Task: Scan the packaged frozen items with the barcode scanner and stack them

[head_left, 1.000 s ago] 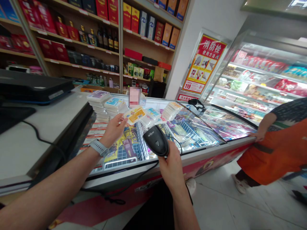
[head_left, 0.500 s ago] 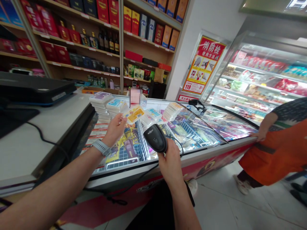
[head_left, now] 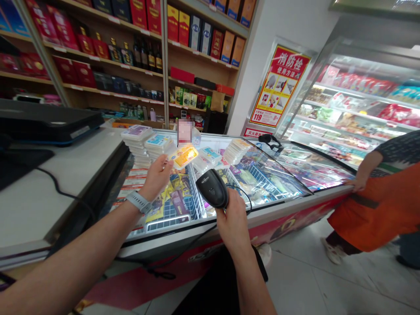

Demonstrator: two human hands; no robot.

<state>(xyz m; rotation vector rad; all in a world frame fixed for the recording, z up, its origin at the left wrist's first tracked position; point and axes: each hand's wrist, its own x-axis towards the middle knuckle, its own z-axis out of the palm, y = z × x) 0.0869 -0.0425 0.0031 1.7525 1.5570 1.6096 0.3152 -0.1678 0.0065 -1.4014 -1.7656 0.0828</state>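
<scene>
My left hand (head_left: 159,176) pinches the near end of a flat yellow-and-white package (head_left: 183,156), held up over the glass top of the chest freezer (head_left: 278,205). Wrapped around the handle of a black barcode scanner (head_left: 212,189) is my right hand (head_left: 233,221); the scanner's head points toward the package, which now shows a bright glow on its face. Past my left hand, stacks of similar flat packs stand on the freezer: a purple-topped stack (head_left: 136,133) and a blue-topped stack (head_left: 159,142). More blue-labelled packs (head_left: 210,156) lie just beyond the scanner.
A counter (head_left: 65,183) with a black device (head_left: 49,120) adjoins on the left. A black cable (head_left: 193,245) runs along the freezer's front. At right, a person in an orange apron (head_left: 377,210) rests a hand on the freezer edge. Shelves of boxes and bottles (head_left: 147,57) stand behind.
A bright glow has appeared on the yellow package's label. Both my hands keep nearly the same position, and the person at right has shifted slightly.
</scene>
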